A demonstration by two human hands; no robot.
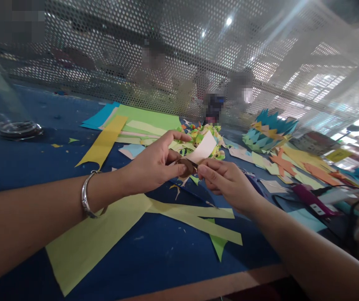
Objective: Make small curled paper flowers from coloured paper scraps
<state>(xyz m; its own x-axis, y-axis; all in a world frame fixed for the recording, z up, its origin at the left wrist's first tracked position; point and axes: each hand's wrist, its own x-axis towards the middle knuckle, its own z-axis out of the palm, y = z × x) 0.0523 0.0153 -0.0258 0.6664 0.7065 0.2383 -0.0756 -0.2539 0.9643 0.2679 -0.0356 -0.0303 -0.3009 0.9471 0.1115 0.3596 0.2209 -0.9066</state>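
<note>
In the middle of the head view, my left hand (163, 163), with a silver bangle on its wrist, pinches a pale pink paper strip (204, 148) between thumb and fingers. The strip's lower end looks curled and brownish in shadow at the thumb. Close by on the right, my right hand (225, 179) is closed, thumb against fingers, at a thin dark piece beside the strip. What that piece is, I cannot make out. Behind both hands lies a pile of green, yellow and orange paper scraps (217, 140). A cut yellow-green sheet (100, 242) with long strips lies below them.
A blue table (154, 267) carries a yellow strip (107, 140), green sheets (154, 117) and orange cut-outs (281, 163). A clear glass container (21, 129) stands left. Right are a blue-yellow paper crown (268, 131) and a magenta device (314, 200). A perforated metal screen (110, 54) rises behind.
</note>
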